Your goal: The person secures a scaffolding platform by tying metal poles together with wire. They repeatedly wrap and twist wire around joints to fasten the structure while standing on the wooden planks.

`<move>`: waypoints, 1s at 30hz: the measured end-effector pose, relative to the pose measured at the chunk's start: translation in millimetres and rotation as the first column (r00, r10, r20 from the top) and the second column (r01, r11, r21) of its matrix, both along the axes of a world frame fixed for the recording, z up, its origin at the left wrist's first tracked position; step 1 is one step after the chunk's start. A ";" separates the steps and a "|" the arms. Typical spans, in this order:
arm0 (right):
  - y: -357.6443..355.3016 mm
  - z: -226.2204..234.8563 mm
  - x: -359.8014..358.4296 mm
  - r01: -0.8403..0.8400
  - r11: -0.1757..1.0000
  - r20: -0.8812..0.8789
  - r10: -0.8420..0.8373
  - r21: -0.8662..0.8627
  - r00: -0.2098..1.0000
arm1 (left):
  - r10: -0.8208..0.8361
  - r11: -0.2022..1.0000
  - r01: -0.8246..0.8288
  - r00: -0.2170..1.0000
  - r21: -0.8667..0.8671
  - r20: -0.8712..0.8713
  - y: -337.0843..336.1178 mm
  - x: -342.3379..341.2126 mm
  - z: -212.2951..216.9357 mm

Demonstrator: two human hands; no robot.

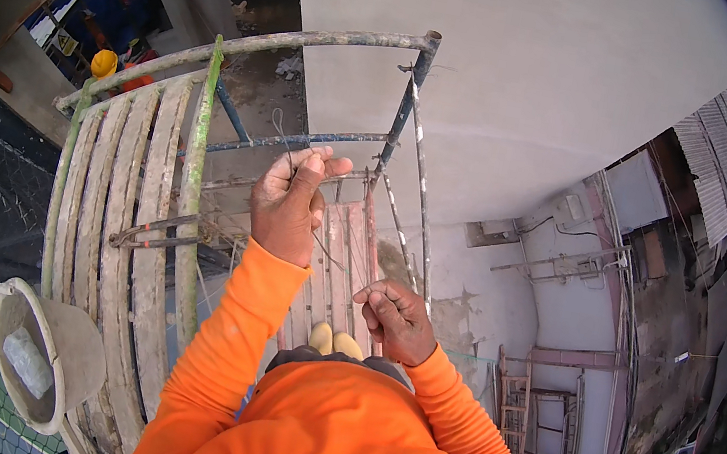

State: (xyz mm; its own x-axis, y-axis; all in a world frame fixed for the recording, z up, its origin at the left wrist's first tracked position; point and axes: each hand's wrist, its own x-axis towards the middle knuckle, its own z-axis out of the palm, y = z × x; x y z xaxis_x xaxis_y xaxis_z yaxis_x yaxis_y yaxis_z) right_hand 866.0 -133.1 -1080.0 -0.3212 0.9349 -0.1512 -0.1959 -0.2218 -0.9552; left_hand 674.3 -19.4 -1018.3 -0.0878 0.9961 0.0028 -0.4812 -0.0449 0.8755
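Left hand (289,200) is raised w/ fingers pinched on a thin pale string (331,258); right hand (398,318) nearer, fingers closed on same string, which runs taut btwn them. Both over worn wooden scaffold planks (144,219) and rusty metal scaffold pipes (318,41). Grey mortar-caked bucket (50,348) sits near left; plastered grey wall (540,93) far right.

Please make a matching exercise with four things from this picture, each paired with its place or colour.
Things:
1. left hand
2. right hand
3. bucket
4. helmet

Descriptions:
A. yellow, far below at upper left
B. raised, pinching a thin string
C. grey, hanging beside the wooden planks
D. lower, close to the orange shirt, holding the same string

Pairs: 1-B, 2-D, 3-C, 4-A
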 end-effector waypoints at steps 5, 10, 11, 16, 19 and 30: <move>3.9 3.7 -2.0 -0.037 0.996 0.096 0.045 -0.082 0.994 | -0.066 0.998 0.065 0.998 0.010 0.007 1.8 -8.4 -1.3; 9.1 2.9 -10.0 -0.083 0.983 0.047 0.092 -0.165 0.995 | -0.155 0.987 0.158 0.958 0.004 0.241 -1.6 -18.0 -5.5; 8.2 2.5 -12.9 -0.066 0.986 -0.014 0.065 -0.151 0.998 | -0.147 0.988 0.151 0.946 0.008 0.289 -0.3 -20.4 -6.7; -13.9 0.0 -22.5 -0.011 0.999 0.182 0.002 0.050 0.983 | 0.037 0.994 -0.011 0.968 -0.105 0.248 29.0 -55.5 -13.0; -34.1 0.0 -9.9 -0.087 0.996 0.241 0.081 0.015 0.967 | 0.156 0.986 -0.143 0.969 -0.082 0.191 65.6 -112.0 -15.8; -56.8 -11.3 21.6 -0.127 0.991 0.485 0.091 0.042 0.870 | 0.189 0.960 -0.164 0.977 -0.227 0.096 86.8 -123.9 -41.5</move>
